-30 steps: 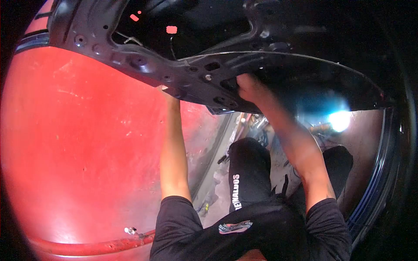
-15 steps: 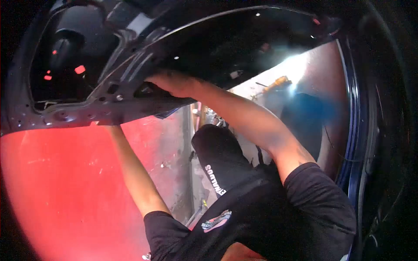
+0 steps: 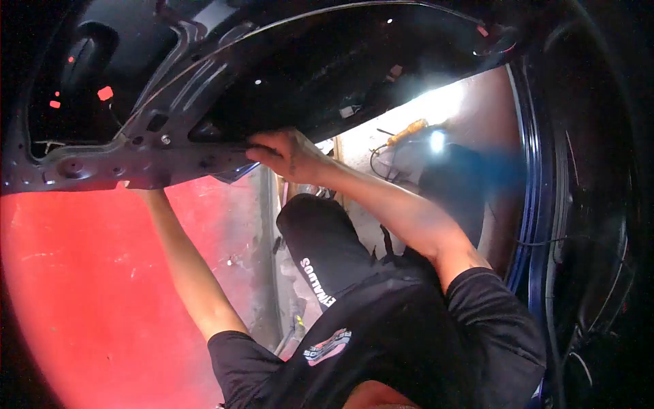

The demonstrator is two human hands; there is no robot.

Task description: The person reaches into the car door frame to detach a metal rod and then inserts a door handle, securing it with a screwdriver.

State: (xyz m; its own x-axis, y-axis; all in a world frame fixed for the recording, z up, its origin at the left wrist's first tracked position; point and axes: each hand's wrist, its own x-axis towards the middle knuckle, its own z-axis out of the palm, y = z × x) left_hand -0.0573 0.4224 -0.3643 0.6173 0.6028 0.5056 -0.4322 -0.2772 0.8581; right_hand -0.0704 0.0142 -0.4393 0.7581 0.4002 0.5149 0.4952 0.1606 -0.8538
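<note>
A dark car door (image 3: 184, 157), its inner metal bare with cut-out openings, spans the upper left of the head view. My right hand (image 3: 289, 155) is at the lower edge of this door, beside a small opening. Its fingers are curled closed; whether they grip the edge or a small thing is hidden. My left hand (image 3: 142, 191) reaches up to the door's bottom edge further left. Only its wrist end shows, and the fingers are out of sight behind the metal.
A bright red surface (image 3: 122, 273) fills the left below the door. A yellow-handled work lamp (image 3: 407, 133) shines on the floor behind. Dark blue car bodywork (image 3: 535, 204) rises at the right, with a thin cable (image 3: 545, 242) across it. A white connector (image 3: 349, 111) hangs at the door.
My right hand has come out of the door's opening, down and to the right to its edge. My left hand stays at the bottom edge. The whole view has shifted slightly.
</note>
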